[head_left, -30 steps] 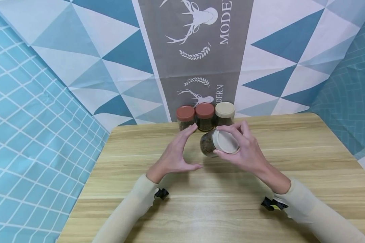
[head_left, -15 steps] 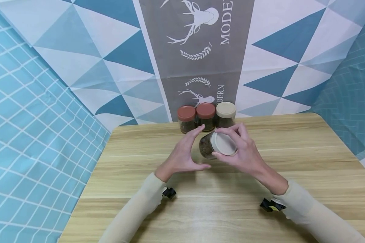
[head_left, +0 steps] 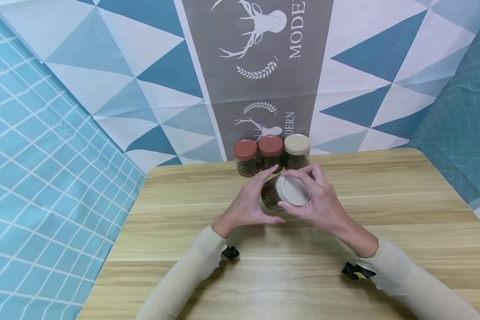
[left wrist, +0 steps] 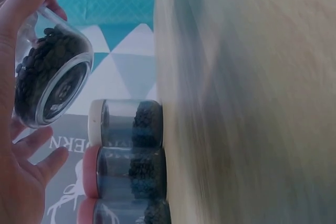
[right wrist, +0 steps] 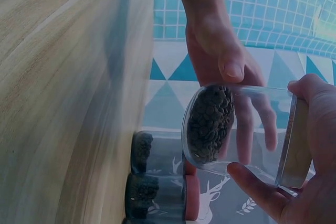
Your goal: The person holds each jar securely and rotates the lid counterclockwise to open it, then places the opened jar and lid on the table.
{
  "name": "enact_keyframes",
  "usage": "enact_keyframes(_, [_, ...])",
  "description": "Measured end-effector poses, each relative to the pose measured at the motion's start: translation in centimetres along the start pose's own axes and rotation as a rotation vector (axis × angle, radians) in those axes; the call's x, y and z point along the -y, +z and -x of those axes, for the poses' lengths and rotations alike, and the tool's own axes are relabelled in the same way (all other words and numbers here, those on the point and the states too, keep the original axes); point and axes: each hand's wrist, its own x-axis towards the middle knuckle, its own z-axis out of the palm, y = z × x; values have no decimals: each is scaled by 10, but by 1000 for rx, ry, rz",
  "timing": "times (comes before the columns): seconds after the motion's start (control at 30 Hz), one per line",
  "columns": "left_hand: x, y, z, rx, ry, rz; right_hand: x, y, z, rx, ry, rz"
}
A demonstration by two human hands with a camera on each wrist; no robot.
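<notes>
I see the right hand (head_left: 324, 198) gripping a tilted jar (head_left: 270, 194) around its pale lid (head_left: 294, 191), raised just in front of the three-jar row (head_left: 270, 146). The left hand (head_left: 248, 206) curves wide around its base (left wrist: 64, 92); contact I cannot tell. A loose lid could drop it.

Bare wooden tabletop (head_left: 168, 218) gives passage at left and right of the head frame, and at bottom centre between the sleeves (head_left: 184, 275). Above centre, a tight row of three lidded jars (head_left: 270, 146) blocks the way to the printed backdrop (head_left: 260, 80). The tilted glass jar (head_left: 270, 194) plugs the centre between left hand (head_left: 249, 206) and right hand (head_left: 321, 195); beneath it there is room. Its gap to the row seems narrow, depth being hard to judge.
</notes>
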Motion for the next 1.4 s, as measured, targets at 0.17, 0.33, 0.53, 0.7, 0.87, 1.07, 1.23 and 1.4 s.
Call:
enact_keyframes(0.17, [-1, 3, -3, -27, 22, 31, 2, 1, 0, 3, -2, -3])
enact_keyframes(0.33, [-2, 9, -6, -35, 24, 42, 2, 2, 1, 3, -1, -13])
enact_keyframes(0.53, [-4, 15, -6, -43, 20, 64, 1, 4, 2, 8, -6, -24])
enact_keyframes(0.7, [-7, 18, -7, -78, -4, 26, 1, 3, 2, 10, 0, -21])
enact_keyframes(0.87, [-9, 20, -7, -99, -33, -19, 0, 3, 1, 18, 14, -22])
enact_keyframes(1.07, [-10, 21, -7, -110, -41, -34, 1, 1, 0, 32, 24, -16])
enact_keyframes(1.23, [-11, 21, -6, -116, -47, -38, 2, 0, 0, 48, 36, -8])
enact_keyframes(1.4, [-11, 21, -5, -129, -50, -34, 5, -4, -3, 86, 57, 2])
